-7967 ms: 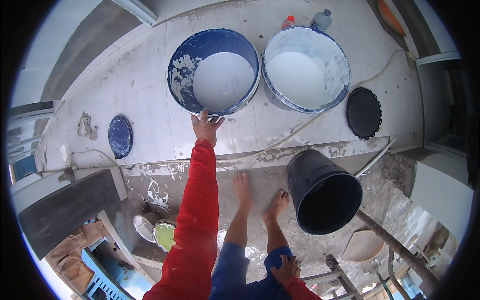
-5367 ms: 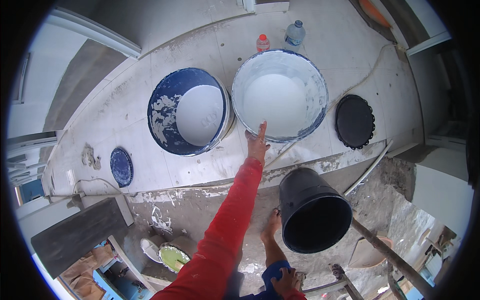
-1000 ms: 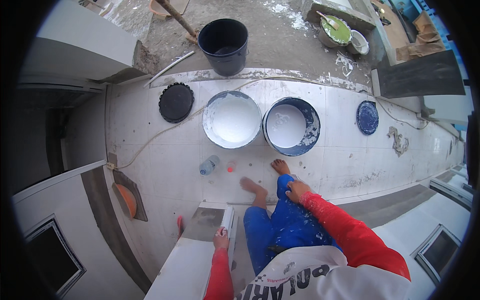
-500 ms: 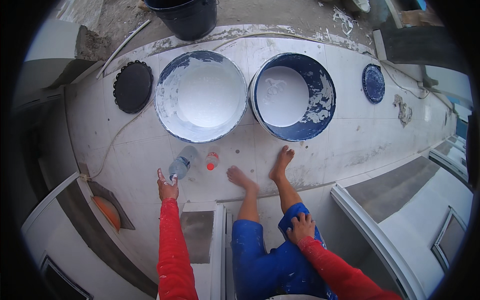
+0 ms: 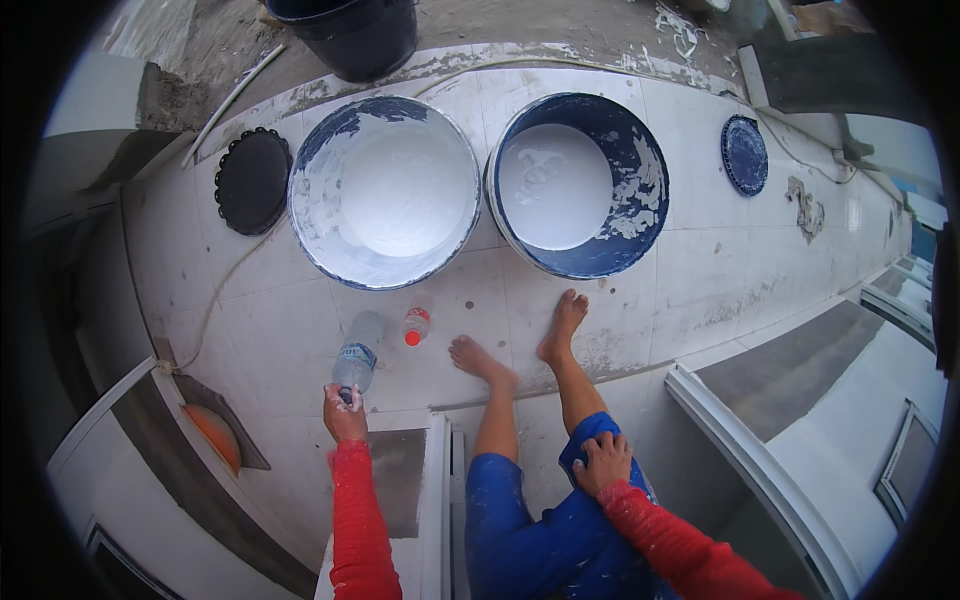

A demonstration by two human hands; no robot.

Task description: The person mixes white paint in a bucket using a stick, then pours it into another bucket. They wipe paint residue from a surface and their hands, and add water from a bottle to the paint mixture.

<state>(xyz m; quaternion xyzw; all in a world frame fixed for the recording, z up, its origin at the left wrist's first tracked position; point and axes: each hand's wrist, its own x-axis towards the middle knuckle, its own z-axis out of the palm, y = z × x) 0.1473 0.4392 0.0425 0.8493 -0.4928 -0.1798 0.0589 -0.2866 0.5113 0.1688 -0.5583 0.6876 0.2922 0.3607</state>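
Observation:
My left hand is closed round the neck of a large clear plastic bottle with a blue label, its base pointing away from me. White smears mark the fingers. Beside it stands a smaller bottle with a red cap and red label. On my right knee, over the blue shorts, lies my right hand with fingers spread and nothing in it. Beyond my feet are two big blue buckets: the left bucket and the right bucket, both containing white paint-like liquid.
A dark scalloped lid lies left of the buckets, a blue lid farther right. Behind stands a black bucket. A hose runs across the tiles at left. A white-framed ledge rises at my right.
My left hand has closed on the large bottle's neck and drawn it slightly toward me, tilting it. My right hand stays on the knee. The view has shifted a little.

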